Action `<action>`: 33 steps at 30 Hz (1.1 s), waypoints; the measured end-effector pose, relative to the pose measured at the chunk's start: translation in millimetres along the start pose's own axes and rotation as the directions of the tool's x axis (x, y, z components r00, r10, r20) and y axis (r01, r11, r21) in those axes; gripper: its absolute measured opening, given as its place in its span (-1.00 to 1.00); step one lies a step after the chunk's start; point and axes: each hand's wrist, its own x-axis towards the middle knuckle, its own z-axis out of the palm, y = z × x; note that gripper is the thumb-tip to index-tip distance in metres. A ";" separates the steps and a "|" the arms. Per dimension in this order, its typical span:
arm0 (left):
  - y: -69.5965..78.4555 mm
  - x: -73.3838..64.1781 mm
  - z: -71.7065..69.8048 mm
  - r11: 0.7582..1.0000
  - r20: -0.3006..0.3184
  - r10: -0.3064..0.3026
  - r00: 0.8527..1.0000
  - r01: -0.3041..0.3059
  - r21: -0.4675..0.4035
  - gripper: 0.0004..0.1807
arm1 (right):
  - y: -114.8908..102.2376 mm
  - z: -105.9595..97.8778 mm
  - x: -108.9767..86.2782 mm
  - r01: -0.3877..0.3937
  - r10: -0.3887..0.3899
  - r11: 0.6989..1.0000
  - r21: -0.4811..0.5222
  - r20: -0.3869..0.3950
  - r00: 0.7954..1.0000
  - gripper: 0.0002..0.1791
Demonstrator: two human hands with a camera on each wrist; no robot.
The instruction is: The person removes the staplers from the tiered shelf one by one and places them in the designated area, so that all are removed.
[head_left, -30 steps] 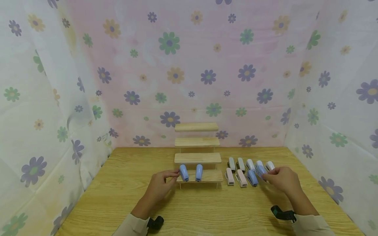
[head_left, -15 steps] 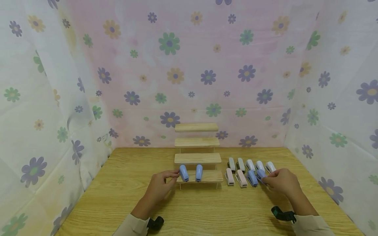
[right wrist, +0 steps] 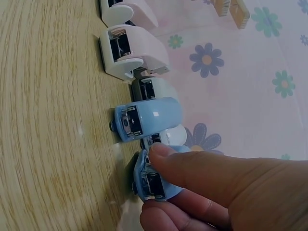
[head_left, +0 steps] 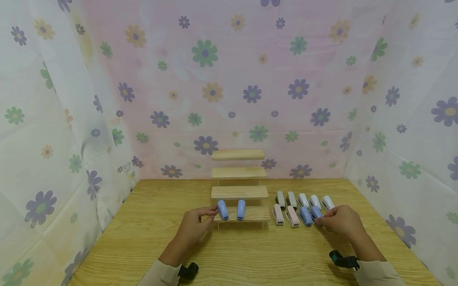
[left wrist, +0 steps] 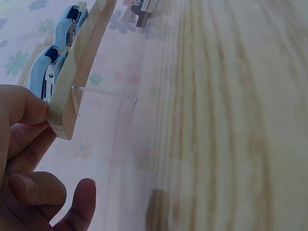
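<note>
My left hand (head_left: pixel 193 225) is at the left end of the lowest step of a wooden tiered display stand (head_left: pixel 252 214), fingertips gripping the board's end (left wrist: pixel 62 115). Two light-blue mini staplers stand on that step: the left stapler (head_left: pixel 222 209) right by my fingertips, the other stapler (head_left: pixel 241 209) near the middle. On the table to the right, my right hand (head_left: pixel 341 221) pinches a blue mini stapler (right wrist: pixel 166 185) between thumb and fingers. Another blue stapler (right wrist: pixel 151 118) stands beside it. The held stapler is partly hidden by my thumb in the right wrist view.
Two pink staplers (head_left: pixel 292 216) stand left of the blue pair. Behind them is a row of grey staplers (head_left: pixel 280 199) and white staplers (head_left: pixel 302 200). The stand's upper steps (head_left: pixel 239 172) rise toward the flowered backdrop (head_left: pixel 232 79); the wooden table (head_left: pixel 243 254) stretches in front.
My right hand has moved slightly down with the blue stapler, which now stands a little lower and nearer its blue neighbour. The left hand has stayed at the stand.
</note>
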 end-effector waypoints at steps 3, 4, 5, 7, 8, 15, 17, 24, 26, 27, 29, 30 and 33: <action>1.0 -0.3 -0.2 1.000 0.002 -0.002 1.000 0.002 0.007 -0.78 | 2.3 1.0 1.2 0.001 -0.001 1.000 0.002 0.004 1.000 -0.60; 1.4 -0.4 -0.2 1.000 0.002 -0.003 1.000 0.002 0.009 -0.78 | 2.9 1.2 1.6 -0.002 0.002 1.000 0.006 0.008 1.000 -0.60; 1.8 -0.4 -0.3 1.000 0.003 -0.003 1.000 0.003 0.011 -0.78 | 3.4 1.3 2.0 -0.003 0.003 1.000 0.009 0.011 1.000 -0.60; 2.7 -0.5 -0.5 1.000 0.005 -0.006 1.000 0.006 0.013 -0.78 | 4.1 1.2 2.5 -0.001 0.001 1.000 0.009 0.016 1.000 -0.58; 3.0 -0.4 -0.6 1.000 0.005 -0.007 1.000 0.007 0.015 -0.78 | 3.9 0.9 2.5 -0.003 0.003 1.000 0.009 0.016 1.000 -0.58; 4.0 -0.4 -0.6 1.000 0.001 -0.013 1.000 0.013 0.023 -0.78 | 2.0 -1.4 2.2 0.000 0.000 1.000 -0.025 0.012 1.000 -0.52; 3.9 -0.5 -0.5 1.000 -0.001 -0.010 1.000 0.010 0.024 -0.79 | 2.1 -1.3 2.5 0.000 0.001 1.000 -0.029 0.012 1.000 -0.52; 3.7 -0.8 -0.5 1.000 -0.003 -0.002 1.000 0.002 0.015 -0.79 | 2.1 -0.5 4.0 -0.006 0.006 1.000 -0.025 0.017 1.000 -0.52; 3.8 -0.8 -0.6 1.000 -0.002 -0.005 1.000 0.005 0.013 -0.78 | 2.4 -0.2 4.3 -0.009 0.010 1.000 -0.018 0.018 1.000 -0.53; 3.9 -0.8 -0.7 1.000 -0.001 -0.005 1.000 0.005 0.013 -0.78 | 2.6 0.1 4.5 -0.014 0.014 1.000 -0.011 0.020 1.000 -0.53; 4.0 -1.1 -0.8 1.000 -0.001 -0.006 1.000 0.006 0.013 -0.78 | 3.1 0.3 4.6 -0.015 0.015 1.000 -0.003 0.025 1.000 -0.54; 3.9 -1.1 -0.7 1.000 0.000 -0.006 1.000 0.006 0.013 -0.78 | 3.2 0.4 4.5 -0.016 0.016 1.000 0.001 0.028 0.999 -0.54; 3.6 -1.4 -0.6 1.000 -0.001 -0.006 1.000 0.006 0.015 -0.78 | 4.0 0.8 4.3 -0.019 0.019 1.000 0.012 0.033 0.999 -0.54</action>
